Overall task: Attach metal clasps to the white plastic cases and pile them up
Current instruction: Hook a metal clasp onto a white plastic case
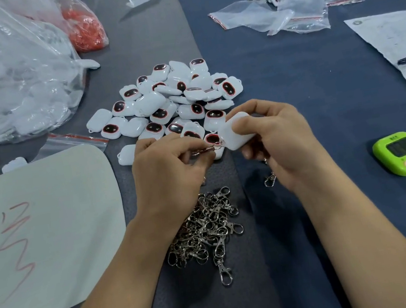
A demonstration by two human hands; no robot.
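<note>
Over clasp heap (207, 227) — right hand (281, 142) pinching white case (235, 133), left hand (167, 169) pinching clasp (206, 149)

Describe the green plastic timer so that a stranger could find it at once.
Start on the dark blue cloth at the right. Right of the person's right hand, nearer than the white printed paper sheet, lies the green plastic timer. It alone is bright green, a rounded square with three pink buttons.

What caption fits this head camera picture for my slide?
Left hand pinches a metal clasp at a white case gripped by the right hand.
</note>
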